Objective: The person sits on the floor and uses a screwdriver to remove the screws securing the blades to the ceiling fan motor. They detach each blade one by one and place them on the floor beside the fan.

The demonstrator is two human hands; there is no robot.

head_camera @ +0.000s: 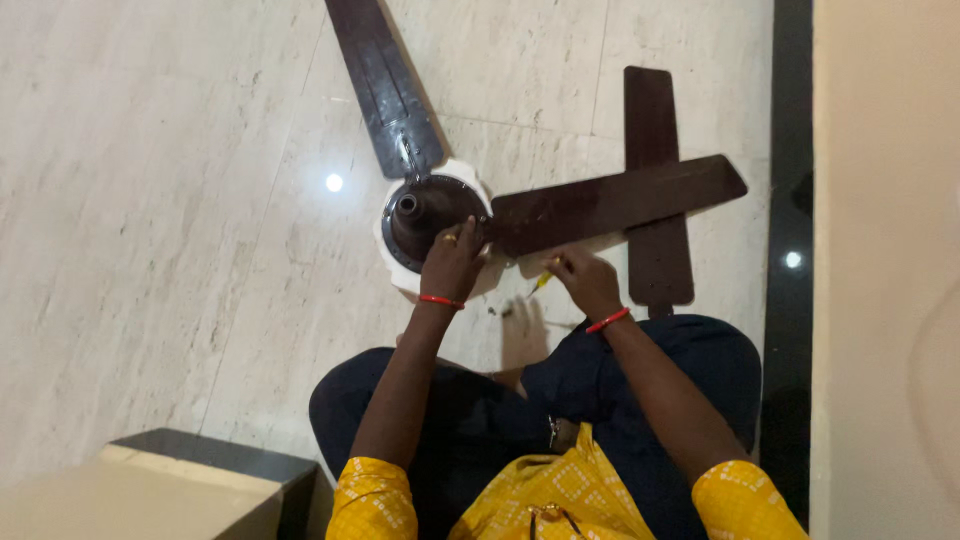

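Left hand [452,262] grasps the dark motor housing [428,212] of a ceiling fan lying on the pale marble floor [150,200]; right hand [585,280] closes on what seems a yellow-handled screwdriver [540,283] beside the hub. Three brown blades [615,202] show, one loose. Open floor lies left; a wall [885,250] crowds the right

- Floor [180,250]: polished pale stone, glossy, mirroring a lamp.
- Fan blades [610,205]: dark brown, smooth, slightly shiny, dusty.
- Motor housing [425,215]: dark glossy metal on a white base.
- Sleeves [375,500]: yellow printed cloth.
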